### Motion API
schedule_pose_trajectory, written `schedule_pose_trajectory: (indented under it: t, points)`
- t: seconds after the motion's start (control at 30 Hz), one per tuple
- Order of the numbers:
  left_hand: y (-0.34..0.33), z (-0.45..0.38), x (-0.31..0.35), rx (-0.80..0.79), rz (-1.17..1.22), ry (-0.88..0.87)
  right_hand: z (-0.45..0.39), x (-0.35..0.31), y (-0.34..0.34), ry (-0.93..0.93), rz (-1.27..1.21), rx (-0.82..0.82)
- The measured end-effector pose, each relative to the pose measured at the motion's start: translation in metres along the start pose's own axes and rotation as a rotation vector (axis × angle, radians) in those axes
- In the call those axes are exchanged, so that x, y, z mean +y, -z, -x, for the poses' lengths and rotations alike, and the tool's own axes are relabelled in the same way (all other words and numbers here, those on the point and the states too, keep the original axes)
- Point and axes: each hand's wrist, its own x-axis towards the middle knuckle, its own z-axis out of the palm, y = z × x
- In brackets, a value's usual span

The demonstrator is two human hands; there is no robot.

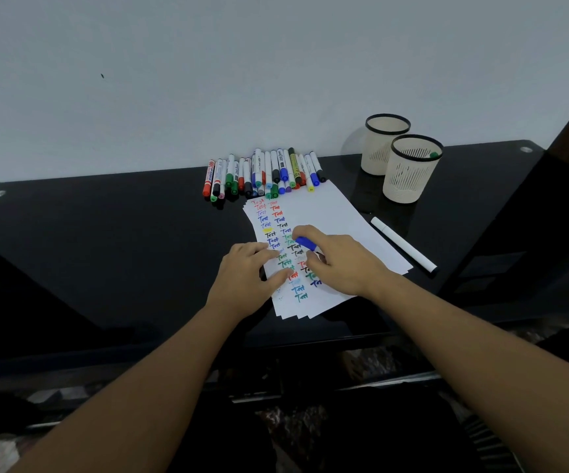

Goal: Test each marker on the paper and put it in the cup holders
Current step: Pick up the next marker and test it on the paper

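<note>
Gripping a blue marker point(306, 243) over the paper point(331, 227), the right hand point(339, 264) curls its fingers round the barrel, only the blue end showing past the thumb. The left hand point(247, 278) lies flat with straight fingers pressing the left edge of the sheets.

The paper is a fanned stack of white sheets on the black bench point(105, 233), carrying two columns of the word "Test" in red, blue, black, green and one yellow stroke. Behind it, at the wall, lies a row of markers point(266, 174), white barrels with red, green, blue, black and purple caps; their labels are too small to read. A white marker point(402, 244) with a black tip lies just right of the paper.

Two beige slotted cups stand at the right: the near cup point(409, 179) holds something green at its rim, the far cup point(377, 148) shows nothing inside.
</note>
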Motion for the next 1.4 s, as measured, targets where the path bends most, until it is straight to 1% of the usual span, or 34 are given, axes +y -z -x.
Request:
schedule_pose_trajectory:
  t: [0.13, 0.27, 0.33, 0.4, 0.43, 0.57, 0.67, 0.83, 0.93, 1.0, 1.1, 1.23, 1.4]
  points:
    - [0.0, 0.0, 0.001, 0.001, 0.001, 0.011, 0.003, 0.002, -0.003, -0.014, -0.005, 0.008]
    - [0.001, 0.0, 0.002, -0.016, -0.022, 0.016, 0.003, 0.002, -0.003, -0.024, -0.106, 0.022]
    - [0.002, 0.0, 0.002, -0.02, -0.028, 0.018, 0.001, 0.004, -0.003, 0.001, -0.095, 0.013]
    - [0.002, 0.0, 0.002, -0.027, -0.039, 0.015, 0.0, 0.008, -0.003, -0.012, -0.08, 0.016]
    - [0.002, 0.0, 0.002, -0.03, -0.043, 0.012, -0.001, 0.009, -0.002, -0.043, -0.117, 0.031]
    - [0.003, -0.001, 0.003, -0.044, -0.066, 0.009, 0.002, 0.011, 0.005, -0.17, -0.406, 0.052]
    - [0.006, -0.007, 0.007, -0.072, -0.116, 0.022, 0.004, 0.016, 0.013, -0.17, -0.391, 0.066]
    - [0.01, -0.032, 0.014, -0.124, -0.22, 0.049, 0.002, 0.025, 0.021, -0.178, -0.375, 0.239]
    - [0.006, -0.041, 0.011, -0.141, -0.25, 0.046, 0.002, 0.024, 0.036, -0.241, -0.443, 0.274]
    - [0.001, -0.041, 0.006, -0.126, -0.231, 0.04, 0.0, 0.028, 0.045, -0.256, -0.38, 0.34]
    - [-0.004, -0.039, 0.0, -0.073, -0.174, 0.024, -0.005, 0.038, 0.059, -0.209, -0.251, 0.491]
    - [-0.006, -0.039, -0.002, -0.067, -0.149, 0.023, -0.018, 0.059, 0.091, -0.218, -0.202, 0.654]
    - [-0.007, -0.039, -0.004, -0.052, -0.14, 0.024, -0.039, 0.087, 0.138, -0.297, -0.163, 0.765]
